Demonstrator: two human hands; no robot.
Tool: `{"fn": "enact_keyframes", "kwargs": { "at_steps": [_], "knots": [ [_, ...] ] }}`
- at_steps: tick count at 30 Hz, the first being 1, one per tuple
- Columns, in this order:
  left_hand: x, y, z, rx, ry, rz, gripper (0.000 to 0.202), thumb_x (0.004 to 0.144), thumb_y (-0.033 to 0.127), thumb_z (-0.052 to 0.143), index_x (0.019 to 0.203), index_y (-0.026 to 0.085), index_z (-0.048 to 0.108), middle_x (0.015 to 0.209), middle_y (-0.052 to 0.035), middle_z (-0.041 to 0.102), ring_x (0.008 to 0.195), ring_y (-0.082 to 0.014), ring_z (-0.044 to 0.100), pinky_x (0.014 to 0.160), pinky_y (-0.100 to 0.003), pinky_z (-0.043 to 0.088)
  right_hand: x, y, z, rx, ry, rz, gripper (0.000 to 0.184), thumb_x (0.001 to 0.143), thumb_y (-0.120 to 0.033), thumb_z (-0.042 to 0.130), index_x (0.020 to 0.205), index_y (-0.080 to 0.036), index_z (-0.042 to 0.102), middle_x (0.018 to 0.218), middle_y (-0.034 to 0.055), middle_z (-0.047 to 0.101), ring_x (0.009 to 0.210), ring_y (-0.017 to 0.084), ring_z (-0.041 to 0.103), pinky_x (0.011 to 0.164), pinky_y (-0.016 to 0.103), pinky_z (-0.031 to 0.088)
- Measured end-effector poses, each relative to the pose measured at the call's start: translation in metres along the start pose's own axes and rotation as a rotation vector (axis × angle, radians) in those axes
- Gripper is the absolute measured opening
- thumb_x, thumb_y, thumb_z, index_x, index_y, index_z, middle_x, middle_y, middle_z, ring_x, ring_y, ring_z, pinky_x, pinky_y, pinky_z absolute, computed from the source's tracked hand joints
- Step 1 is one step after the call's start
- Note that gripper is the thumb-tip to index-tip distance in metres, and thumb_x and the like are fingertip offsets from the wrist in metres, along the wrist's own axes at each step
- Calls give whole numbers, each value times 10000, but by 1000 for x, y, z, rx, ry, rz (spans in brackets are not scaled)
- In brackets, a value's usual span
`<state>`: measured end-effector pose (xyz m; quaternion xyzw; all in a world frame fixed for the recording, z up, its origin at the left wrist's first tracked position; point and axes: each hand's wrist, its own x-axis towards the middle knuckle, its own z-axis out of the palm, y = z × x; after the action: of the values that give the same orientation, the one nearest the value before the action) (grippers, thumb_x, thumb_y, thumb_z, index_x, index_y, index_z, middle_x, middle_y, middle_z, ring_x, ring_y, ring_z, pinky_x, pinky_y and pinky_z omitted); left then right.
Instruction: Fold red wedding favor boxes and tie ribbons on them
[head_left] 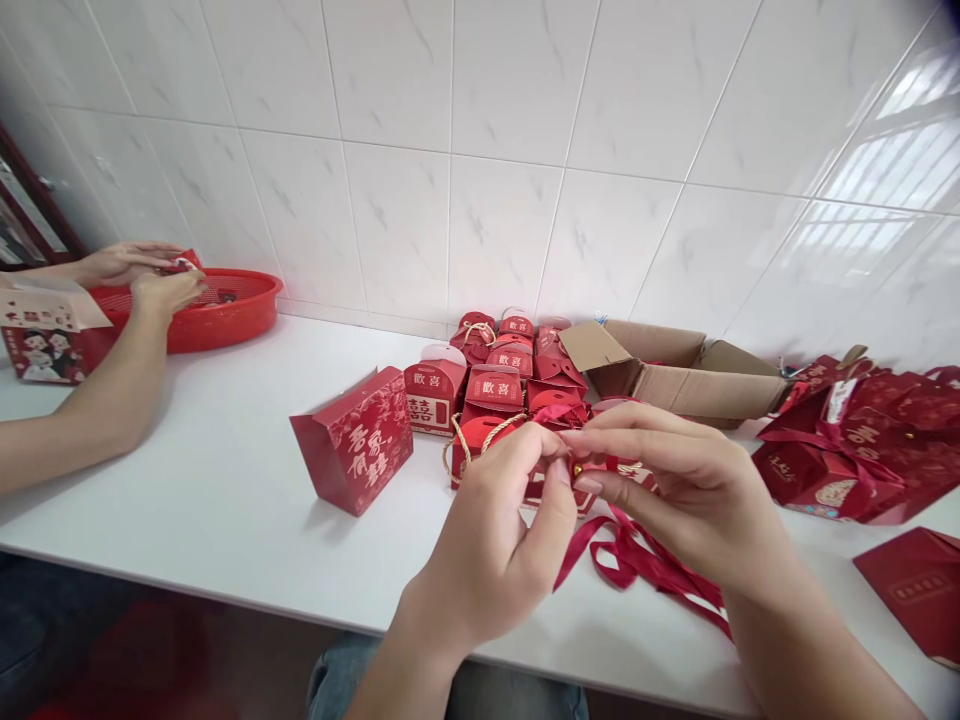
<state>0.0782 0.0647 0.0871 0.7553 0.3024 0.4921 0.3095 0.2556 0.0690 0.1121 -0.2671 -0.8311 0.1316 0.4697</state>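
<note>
My left hand (502,535) and my right hand (682,490) meet fingertip to fingertip above the table, both closed in a pinch. A tiny round gold bell (577,469) shows at the fingertips of my right hand. What the left fingers grip is hidden behind them. Dark red ribbon (622,560) trails in loops just below my hands. Right behind them stand several small red gift boxes (497,388), one with a twisted rope handle (491,432). Left of these, a larger red box (360,445) with gold characters stands on its own.
An open cardboard box (697,390) sits by the tiled wall. To the right are red gift bags (885,440) with ribbon and another red box (915,590). At far left, another person's hands (161,280) work over a red plastic basket (255,310), near a printed box (56,340).
</note>
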Motion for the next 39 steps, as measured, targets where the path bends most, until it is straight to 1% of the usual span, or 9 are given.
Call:
{"fn": "enact_keyframes", "kwargs": {
  "at_steps": [10,18,22,27,34,36,37,38,39],
  "knots": [
    [-2,5,-4,26,-10,34,190,991,231,393,854,190,518,777,6,532,715,-116,504,680,-259,404,2,-1,-4,-32,-20,-173,188,846,-41,620,920,-202,682,857,28,684,780,130,665,693,236,569],
    [-4,7,-8,-4,-61,45,216,982,236,433,782,206,508,724,28,525,675,-112,462,689,-254,392,-1,-1,-12,44,-171,-165,254,912,-48,491,943,-212,683,860,39,650,743,113,639,636,222,542],
    [-4,10,-7,-62,-114,29,225,979,234,452,777,207,547,721,39,548,673,-98,482,716,-242,400,0,4,-16,137,-214,-180,215,934,-98,520,931,-212,702,869,42,605,766,119,629,654,237,544],
    [-3,14,-5,-227,-171,-52,236,973,253,469,796,203,617,758,18,587,709,-104,531,691,-232,418,4,19,-14,336,-226,-233,169,931,-201,575,835,-181,713,870,29,453,779,120,569,647,251,535],
    [5,3,-1,-689,-301,-272,230,934,303,534,751,176,590,689,2,496,627,-108,469,597,-247,405,6,30,-6,343,-199,-226,121,902,-219,624,833,-208,723,883,30,443,818,128,565,675,249,549],
    [6,0,-6,-643,-273,-277,235,931,319,541,750,175,586,687,4,497,642,-107,472,621,-248,417,6,31,-5,259,-168,-208,109,881,-160,636,861,-216,727,947,48,486,907,147,584,746,263,558],
    [6,-2,-11,-565,-208,-275,240,928,337,546,752,179,586,689,4,505,656,-111,483,634,-251,426,7,31,-5,231,-147,-209,122,874,-136,634,863,-217,724,986,57,518,965,164,590,806,286,557],
    [6,-4,-17,-466,-86,-265,237,920,356,555,760,185,590,696,3,522,673,-117,503,646,-256,437,8,31,-6,220,-126,-222,135,874,-121,626,857,-217,718,1013,64,555,1016,181,594,878,321,545],
    [5,-7,-25,-351,104,-247,229,912,371,563,771,193,596,712,2,543,698,-126,526,664,-265,451,8,31,-6,228,-108,-242,145,879,-113,614,848,-218,710,1016,64,596,1046,196,602,950,364,518]
  ]
}}
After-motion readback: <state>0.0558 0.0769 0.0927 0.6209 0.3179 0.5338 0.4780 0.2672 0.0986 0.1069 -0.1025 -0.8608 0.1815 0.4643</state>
